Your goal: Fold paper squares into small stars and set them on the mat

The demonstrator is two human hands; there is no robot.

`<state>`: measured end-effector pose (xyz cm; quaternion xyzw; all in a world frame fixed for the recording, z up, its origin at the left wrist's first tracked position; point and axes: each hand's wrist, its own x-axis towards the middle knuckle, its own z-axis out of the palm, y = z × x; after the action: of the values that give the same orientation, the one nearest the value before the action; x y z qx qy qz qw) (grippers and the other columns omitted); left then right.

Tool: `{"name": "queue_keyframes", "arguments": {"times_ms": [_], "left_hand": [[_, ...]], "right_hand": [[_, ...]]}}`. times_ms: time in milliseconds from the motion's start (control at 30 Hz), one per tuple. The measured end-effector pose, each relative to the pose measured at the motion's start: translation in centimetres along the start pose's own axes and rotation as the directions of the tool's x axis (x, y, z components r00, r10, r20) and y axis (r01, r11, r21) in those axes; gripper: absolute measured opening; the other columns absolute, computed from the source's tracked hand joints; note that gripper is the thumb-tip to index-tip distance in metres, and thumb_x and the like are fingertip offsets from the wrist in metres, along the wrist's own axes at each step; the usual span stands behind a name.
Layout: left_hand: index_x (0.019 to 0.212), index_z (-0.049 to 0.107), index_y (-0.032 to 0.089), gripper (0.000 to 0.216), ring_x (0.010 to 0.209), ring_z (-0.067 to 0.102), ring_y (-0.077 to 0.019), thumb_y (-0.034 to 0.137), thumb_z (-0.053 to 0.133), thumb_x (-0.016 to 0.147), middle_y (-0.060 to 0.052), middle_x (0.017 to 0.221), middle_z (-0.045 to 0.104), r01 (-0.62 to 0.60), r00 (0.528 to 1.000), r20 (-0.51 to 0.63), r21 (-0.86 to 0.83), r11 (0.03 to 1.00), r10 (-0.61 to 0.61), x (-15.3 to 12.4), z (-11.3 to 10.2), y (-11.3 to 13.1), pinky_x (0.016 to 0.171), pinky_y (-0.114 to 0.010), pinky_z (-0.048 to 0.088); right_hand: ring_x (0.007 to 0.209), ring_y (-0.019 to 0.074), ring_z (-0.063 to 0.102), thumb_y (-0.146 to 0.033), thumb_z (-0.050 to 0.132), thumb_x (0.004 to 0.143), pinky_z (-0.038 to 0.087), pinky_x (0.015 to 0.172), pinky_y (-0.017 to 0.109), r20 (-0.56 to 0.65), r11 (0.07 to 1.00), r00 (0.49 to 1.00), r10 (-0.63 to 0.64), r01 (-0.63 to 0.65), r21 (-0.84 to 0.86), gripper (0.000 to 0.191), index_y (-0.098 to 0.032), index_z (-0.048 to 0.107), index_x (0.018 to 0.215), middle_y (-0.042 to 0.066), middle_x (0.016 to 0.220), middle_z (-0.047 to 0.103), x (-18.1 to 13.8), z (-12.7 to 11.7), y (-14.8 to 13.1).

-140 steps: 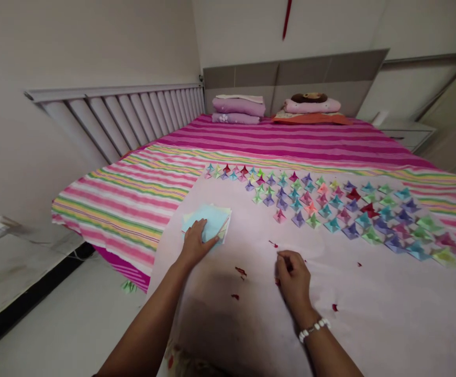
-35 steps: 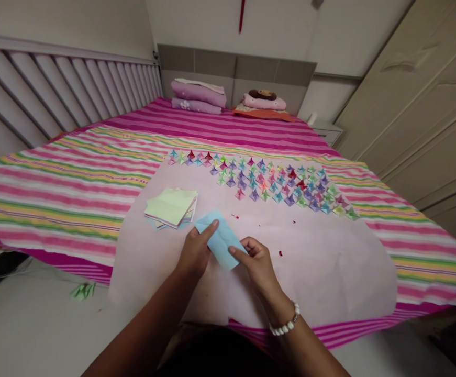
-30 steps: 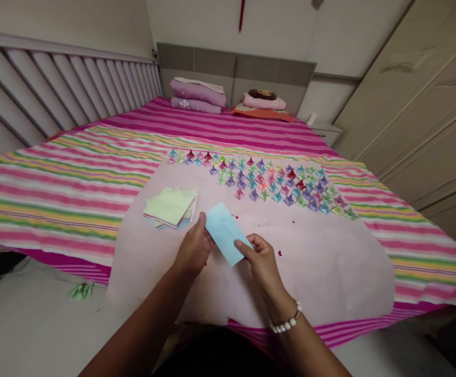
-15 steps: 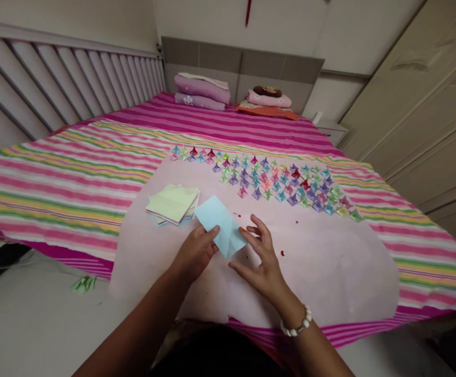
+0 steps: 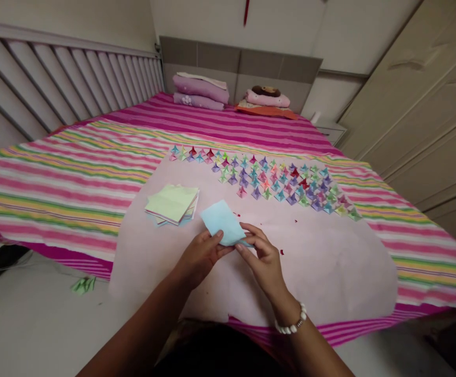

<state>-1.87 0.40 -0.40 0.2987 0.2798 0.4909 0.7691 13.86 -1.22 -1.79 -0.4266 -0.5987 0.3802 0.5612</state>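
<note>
A light blue sheet of origami paper (image 5: 223, 222) is held between my two hands, above a pale pink board. My left hand (image 5: 204, 254) pinches its lower left side, thumb on top and fingers beneath. At the lower right corner my right hand (image 5: 263, 256) is closed on the paper, the thumb and fingers pressing its edge. Part of the sheet looks bent under near the right fingers. Left of the hands lies a stack of square papers (image 5: 173, 203), pale green on top. Beyond them stand rows of small folded paper pieces (image 5: 275, 183) in many colours.
The pink board (image 5: 330, 272) rests on a striped bedspread (image 5: 66, 183). Small red scraps (image 5: 281, 252) lie on the board. A green folded paper (image 5: 83, 285) is on the floor at left. Folded bedding (image 5: 201, 91) sits by the headboard; a rail (image 5: 70, 78) runs along the left.
My right hand has closed onto the blue paper's right corner, where its fingers were spread before. The paper has turned and its lower part has bent under.
</note>
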Motion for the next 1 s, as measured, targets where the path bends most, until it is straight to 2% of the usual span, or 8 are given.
{"name": "queue_keyframes", "arguments": {"times_ms": [200,300,433,667,867,1000], "left_hand": [[0.101,0.066,0.011,0.028,0.095,0.067,-0.0242,0.031,0.066,0.082,-0.014,0.104,0.072,0.027,0.998,-0.049,-0.031,0.999,-0.029,0.0,0.0,-0.3,0.095,-0.042,0.047],[0.098,0.068,0.011,0.027,0.093,0.068,-0.0225,0.032,0.067,0.081,-0.013,0.101,0.073,0.025,0.999,-0.029,-0.018,1.0,-0.025,-0.1,0.0,-0.4,0.093,-0.04,0.048],[0.099,0.069,0.013,0.028,0.095,0.066,-0.0193,0.022,0.075,0.072,-0.009,0.1,0.073,-0.02,1.0,0.02,0.09,0.996,0.018,-0.3,0.1,-0.4,0.093,-0.033,0.047],[0.092,0.07,0.013,0.03,0.083,0.067,-0.0172,0.028,0.079,0.068,-0.008,0.088,0.075,-0.02,0.988,-0.151,0.157,0.987,0.044,-0.1,-0.3,-0.6,0.083,-0.031,0.051],[0.088,0.07,0.013,0.031,0.078,0.068,-0.0173,0.032,0.08,0.066,-0.008,0.084,0.075,-0.036,0.977,-0.201,0.172,0.984,0.071,-0.1,-0.2,-0.8,0.081,-0.031,0.052],[0.086,0.069,0.013,0.029,0.076,0.067,-0.0164,0.032,0.078,0.067,-0.007,0.084,0.074,-0.059,0.975,-0.202,0.158,0.986,0.091,0.1,-0.1,-0.9,0.08,-0.031,0.051]], "right_hand": [[0.099,0.0233,0.059,-0.028,0.072,0.075,0.044,0.087,0.036,-0.087,0.982,0.985,0.148,-0.135,0.132,0.01,-0.021,0.07,0.068,0.007,0.103,0.065,0.4,0.5,0.2],[0.092,0.0213,0.059,-0.029,0.073,0.074,0.045,0.08,0.032,-0.077,0.962,0.973,0.216,-0.198,0.188,0.013,-0.02,0.068,0.067,0.005,0.095,0.066,0.5,0.7,0.3],[0.079,0.0178,0.058,-0.031,0.072,0.075,0.044,0.072,0.03,-0.044,0.938,0.962,0.268,-0.25,0.239,0.014,-0.019,0.067,0.07,0.003,0.082,0.066,0.4,1.2,0.3],[0.069,0.0143,0.056,-0.032,0.075,0.072,0.043,0.068,0.027,-0.05,0.913,0.954,0.294,-0.265,0.311,0.017,-0.02,0.064,0.069,-0.001,0.073,0.064,0.0,1.9,0.4],[0.054,0.0101,0.052,-0.032,0.078,0.068,0.041,0.057,0.024,-0.095,0.879,0.935,0.342,-0.282,0.384,0.024,-0.019,0.058,0.066,-0.004,0.057,0.058,0.0,2.0,0.8],[0.047,0.01,0.054,-0.031,0.082,0.062,0.041,0.051,0.023,-0.118,0.841,0.909,0.399,-0.311,0.443,0.033,-0.021,0.058,0.082,-0.006,0.059,0.06,0.1,1.9,1.1]]}}
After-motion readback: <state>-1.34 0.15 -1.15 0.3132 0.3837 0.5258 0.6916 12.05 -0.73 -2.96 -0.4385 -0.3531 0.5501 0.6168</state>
